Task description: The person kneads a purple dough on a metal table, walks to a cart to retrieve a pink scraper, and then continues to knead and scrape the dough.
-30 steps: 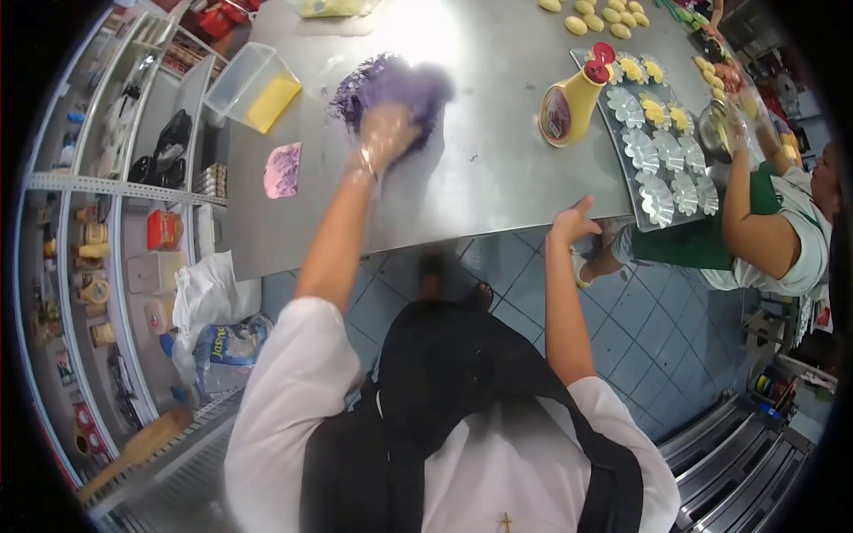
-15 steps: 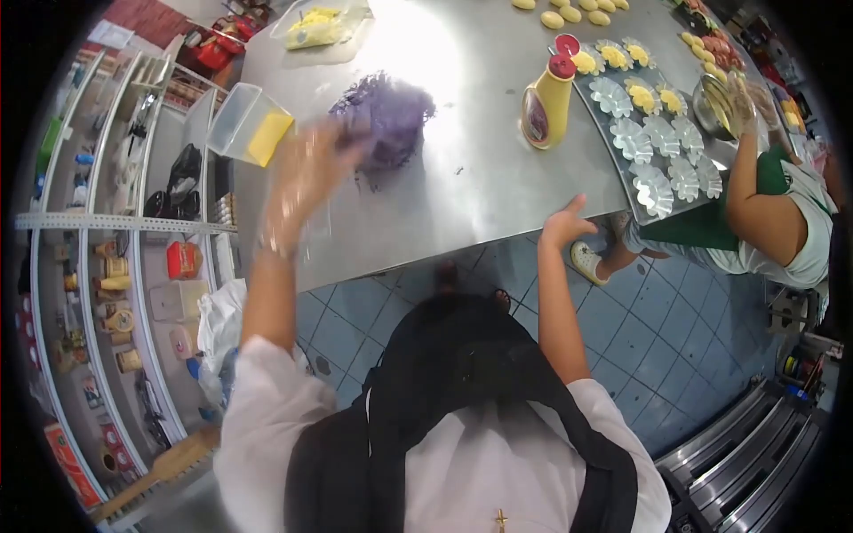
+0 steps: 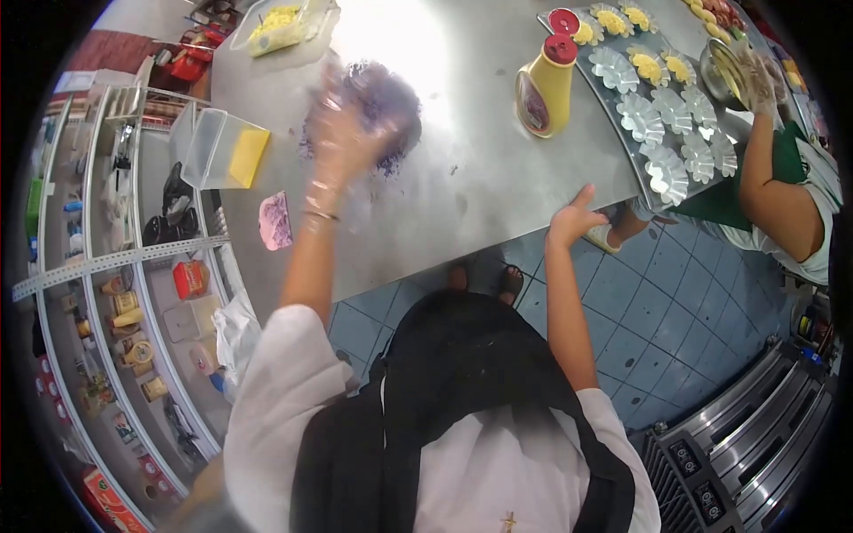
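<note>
My left hand (image 3: 348, 147), in a clear plastic glove, is over a crumbly purple mound (image 3: 400, 102) on the metal table. Its fingers look spread against the mound but are smeared by motion. To the left of my wrist lies a pink scraper (image 3: 275, 220) speckled with purple bits. My right hand (image 3: 573, 220) is at the table's front edge, thumb stretched away from the fingers and nothing held. Beyond it stands a yellow bottle (image 3: 553, 93) with a red cap.
A clear plastic box with a yellow part (image 3: 244, 155) lies left, and a tub of yellow shreds (image 3: 280, 31) stands behind. At right, a tray (image 3: 613, 115) holds several fluted molds, some yellow-filled. A co-worker's gloved hands (image 3: 760, 84) are at a metal bowl (image 3: 721, 71). Shelves (image 3: 124, 266) line the left.
My left hand has moved right onto the purple mound. The pink scraper now shows on the table where that hand had been. My right hand stays at the edge; the view has shifted.
</note>
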Demonstrator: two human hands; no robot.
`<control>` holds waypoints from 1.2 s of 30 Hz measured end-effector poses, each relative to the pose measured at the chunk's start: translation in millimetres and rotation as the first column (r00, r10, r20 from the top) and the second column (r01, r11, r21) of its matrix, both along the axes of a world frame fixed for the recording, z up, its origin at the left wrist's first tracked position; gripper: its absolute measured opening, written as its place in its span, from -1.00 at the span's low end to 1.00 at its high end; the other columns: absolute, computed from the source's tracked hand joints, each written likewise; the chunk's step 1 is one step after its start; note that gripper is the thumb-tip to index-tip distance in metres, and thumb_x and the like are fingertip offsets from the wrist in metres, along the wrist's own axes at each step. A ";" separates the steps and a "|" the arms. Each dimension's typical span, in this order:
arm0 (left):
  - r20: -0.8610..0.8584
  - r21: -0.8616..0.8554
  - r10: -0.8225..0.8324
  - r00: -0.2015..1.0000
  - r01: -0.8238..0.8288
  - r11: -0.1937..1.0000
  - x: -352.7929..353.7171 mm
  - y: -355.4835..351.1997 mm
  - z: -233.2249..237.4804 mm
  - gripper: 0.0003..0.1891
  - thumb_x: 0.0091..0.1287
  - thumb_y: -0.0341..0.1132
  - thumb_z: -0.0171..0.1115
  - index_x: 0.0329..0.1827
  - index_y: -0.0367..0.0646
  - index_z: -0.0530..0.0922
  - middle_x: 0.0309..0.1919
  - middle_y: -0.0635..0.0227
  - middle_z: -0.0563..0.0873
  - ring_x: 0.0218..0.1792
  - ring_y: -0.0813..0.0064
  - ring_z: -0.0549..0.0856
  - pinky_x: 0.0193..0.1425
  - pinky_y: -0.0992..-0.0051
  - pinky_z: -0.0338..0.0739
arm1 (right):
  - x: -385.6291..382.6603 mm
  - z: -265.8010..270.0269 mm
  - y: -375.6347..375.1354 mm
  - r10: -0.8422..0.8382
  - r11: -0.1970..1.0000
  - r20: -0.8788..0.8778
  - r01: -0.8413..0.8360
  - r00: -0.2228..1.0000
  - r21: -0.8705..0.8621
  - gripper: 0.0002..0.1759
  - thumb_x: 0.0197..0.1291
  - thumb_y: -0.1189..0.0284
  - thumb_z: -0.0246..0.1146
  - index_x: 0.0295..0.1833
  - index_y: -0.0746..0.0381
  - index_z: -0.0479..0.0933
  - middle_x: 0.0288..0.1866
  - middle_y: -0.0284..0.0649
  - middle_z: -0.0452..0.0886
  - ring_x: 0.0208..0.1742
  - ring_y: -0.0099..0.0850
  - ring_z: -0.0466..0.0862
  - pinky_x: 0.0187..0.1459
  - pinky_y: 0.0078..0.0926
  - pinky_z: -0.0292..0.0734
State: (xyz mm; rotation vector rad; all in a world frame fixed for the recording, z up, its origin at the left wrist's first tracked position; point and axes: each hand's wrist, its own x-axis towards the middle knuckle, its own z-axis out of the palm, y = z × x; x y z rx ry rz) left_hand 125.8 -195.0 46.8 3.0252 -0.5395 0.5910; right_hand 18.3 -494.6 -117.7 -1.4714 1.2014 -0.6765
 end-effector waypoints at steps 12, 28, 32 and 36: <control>-0.323 -0.029 0.237 0.916 -0.260 0.965 111.3 8.2 -60.7 -0.49 0.03 0.08 0.25 -0.07 -0.10 0.61 -0.18 0.03 0.67 -0.12 0.11 0.65 0.01 0.23 0.53 | -8.2 -0.5 -4.1 0.058 0.998 0.171 -0.058 0.984 -0.007 0.01 0.29 0.08 0.12 0.30 0.73 -0.29 0.32 0.40 0.10 0.30 -0.07 0.28 0.33 -0.34 0.09; -0.382 -0.074 -0.003 0.924 -0.028 0.997 -193.0 10.0 37.3 -0.73 0.01 -0.30 0.28 -0.24 -0.23 0.63 -0.37 0.04 0.67 -0.29 0.05 0.67 -0.16 0.22 0.57 | -3.9 10.0 -3.8 0.112 0.990 0.077 -0.118 0.991 0.072 0.16 0.23 -0.05 0.08 0.27 0.78 -0.40 0.30 0.55 0.03 0.37 0.16 0.17 0.36 -0.27 0.09; -0.224 -0.387 -0.010 0.974 -0.080 0.918 -125.1 26.4 99.4 -0.67 0.07 -0.19 0.31 -0.24 -0.28 0.59 -0.35 0.00 0.66 -0.25 0.01 0.65 -0.15 0.20 0.55 | 4.2 -6.4 -5.7 0.039 0.999 0.007 -0.039 0.999 -0.036 0.15 0.23 -0.05 0.09 0.28 0.77 -0.38 0.28 0.54 0.07 0.35 0.16 0.21 0.36 -0.27 0.07; 0.114 0.119 -0.023 0.993 0.009 0.993 -5.5 37.6 99.8 -0.58 0.15 -0.07 0.27 -0.12 -0.26 0.56 -0.35 0.00 0.67 -0.26 0.02 0.65 -0.13 0.20 0.54 | -0.7 11.5 -1.4 0.053 0.998 0.036 -0.055 0.998 0.043 0.16 0.24 -0.05 0.08 0.29 0.76 -0.43 0.39 0.46 -0.13 0.47 0.03 0.01 0.42 -0.34 -0.08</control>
